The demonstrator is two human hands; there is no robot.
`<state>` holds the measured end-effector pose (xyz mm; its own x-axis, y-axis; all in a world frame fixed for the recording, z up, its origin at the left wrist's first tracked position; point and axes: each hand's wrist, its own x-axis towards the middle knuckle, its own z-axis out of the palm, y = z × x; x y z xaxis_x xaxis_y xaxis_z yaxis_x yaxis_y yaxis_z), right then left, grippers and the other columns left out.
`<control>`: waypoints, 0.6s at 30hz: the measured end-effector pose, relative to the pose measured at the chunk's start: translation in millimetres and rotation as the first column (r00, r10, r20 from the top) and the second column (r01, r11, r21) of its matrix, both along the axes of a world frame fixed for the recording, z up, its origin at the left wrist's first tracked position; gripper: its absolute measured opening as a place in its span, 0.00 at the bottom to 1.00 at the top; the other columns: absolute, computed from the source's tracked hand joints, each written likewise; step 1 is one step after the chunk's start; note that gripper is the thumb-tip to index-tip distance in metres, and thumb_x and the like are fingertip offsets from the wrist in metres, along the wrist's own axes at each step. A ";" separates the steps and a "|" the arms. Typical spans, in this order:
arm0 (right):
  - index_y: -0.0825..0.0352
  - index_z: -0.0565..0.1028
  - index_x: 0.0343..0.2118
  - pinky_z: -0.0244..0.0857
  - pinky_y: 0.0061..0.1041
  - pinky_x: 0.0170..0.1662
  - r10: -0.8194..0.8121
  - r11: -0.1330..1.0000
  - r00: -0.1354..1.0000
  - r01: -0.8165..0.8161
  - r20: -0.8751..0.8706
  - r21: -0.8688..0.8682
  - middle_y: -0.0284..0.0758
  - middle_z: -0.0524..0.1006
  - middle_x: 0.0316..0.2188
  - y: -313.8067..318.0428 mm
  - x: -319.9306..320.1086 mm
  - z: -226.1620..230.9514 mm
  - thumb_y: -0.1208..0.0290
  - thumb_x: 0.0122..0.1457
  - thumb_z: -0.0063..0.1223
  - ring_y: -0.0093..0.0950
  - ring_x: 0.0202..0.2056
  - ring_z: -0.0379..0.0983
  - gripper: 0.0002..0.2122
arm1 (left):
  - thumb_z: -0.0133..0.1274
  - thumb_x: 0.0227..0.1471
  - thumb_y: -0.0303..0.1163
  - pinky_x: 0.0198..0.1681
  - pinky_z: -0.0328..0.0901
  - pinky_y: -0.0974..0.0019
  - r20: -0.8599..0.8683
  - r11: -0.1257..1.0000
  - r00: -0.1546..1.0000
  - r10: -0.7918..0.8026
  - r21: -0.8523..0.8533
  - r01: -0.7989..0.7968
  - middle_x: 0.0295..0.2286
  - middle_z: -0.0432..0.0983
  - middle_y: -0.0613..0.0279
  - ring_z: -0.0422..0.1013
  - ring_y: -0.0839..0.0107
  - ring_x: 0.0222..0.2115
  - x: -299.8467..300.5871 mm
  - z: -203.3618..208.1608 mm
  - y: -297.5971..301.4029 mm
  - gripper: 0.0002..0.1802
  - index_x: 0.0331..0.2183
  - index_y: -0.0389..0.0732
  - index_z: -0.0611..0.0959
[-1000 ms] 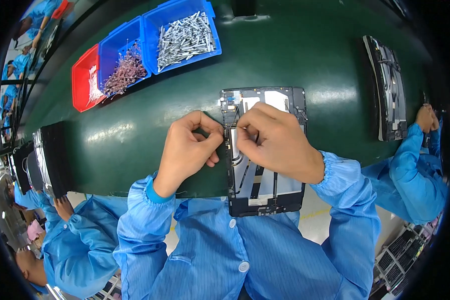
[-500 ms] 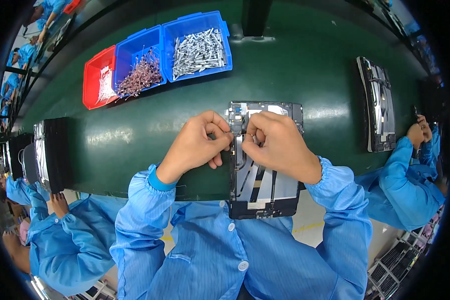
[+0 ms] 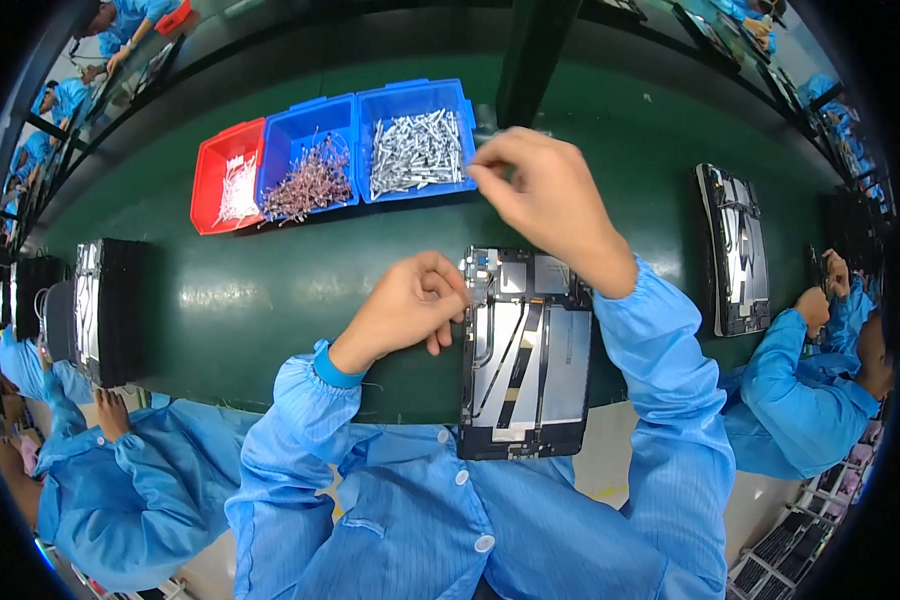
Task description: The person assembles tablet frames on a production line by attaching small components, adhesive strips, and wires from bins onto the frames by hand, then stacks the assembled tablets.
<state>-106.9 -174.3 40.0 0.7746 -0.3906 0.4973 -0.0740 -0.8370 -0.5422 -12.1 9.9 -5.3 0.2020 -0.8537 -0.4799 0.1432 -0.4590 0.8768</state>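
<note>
An opened tablet (image 3: 560, 380) lies in front of me, its inner boards, flat cables and silver panel facing up, its lower end past the table edge. My left hand (image 3: 400, 310) is closed in a pinch at the tablet's upper left edge; what its fingertips hold, if anything, is too small to tell. My right hand (image 3: 550, 195) is above the tablet's far end, thumb and forefinger pinched beside the right wall of a blue bin of silver, stick-like parts (image 3: 417, 150). Anything between those fingertips cannot be made out.
A blue bin of brownish-pink wired parts (image 3: 310, 182) and a red bin of white pieces (image 3: 238, 192) adjoin. Opened tablets are stacked at left (image 3: 90, 310) and right (image 3: 738, 250) on the green table (image 3: 230, 290). A dark post (image 3: 535, 60) stands behind. Co-workers sit on both sides.
My right hand has left the tablet and moved up and away to the blue bin of silver parts. My left hand stays at the tablet's edge. The whole view has shifted slightly.
</note>
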 end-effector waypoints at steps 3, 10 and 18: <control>0.65 0.81 0.25 0.65 0.31 0.40 0.021 0.938 1.000 -0.026 -0.017 -0.346 0.36 0.75 0.29 5.2 30.7 -3.7 0.74 0.49 0.60 0.33 0.37 0.73 0.02 | 0.57 0.55 0.25 0.12 0.63 0.76 0.047 0.960 0.978 0.204 -0.205 -0.191 0.21 0.73 0.65 0.70 0.79 0.14 6.9 -8.7 -1.5 0.08 0.34 0.34 0.73; 0.65 0.82 0.23 0.56 0.48 0.49 -0.047 0.775 0.964 -0.130 -0.262 -0.618 0.38 0.75 0.33 -5.6 57.9 -24.6 0.78 0.42 0.60 0.36 0.44 0.69 0.04 | 0.59 0.54 0.25 0.16 0.60 0.78 0.205 0.914 0.933 0.296 -0.343 -0.215 0.19 0.74 0.67 0.67 0.86 0.15 8.9 -18.9 -6.5 0.08 0.31 0.34 0.75; 0.67 0.76 0.29 0.64 0.30 0.37 0.170 0.919 0.977 -0.205 -0.131 -0.337 0.36 0.73 0.27 14.6 0.1 -3.8 0.77 0.46 0.60 0.34 0.29 0.71 0.06 | 0.58 0.58 0.31 0.15 0.63 0.78 0.021 0.830 0.910 0.414 -0.420 -0.368 0.25 0.75 0.64 0.69 0.83 0.16 12.0 -5.2 0.8 0.12 0.39 0.32 0.78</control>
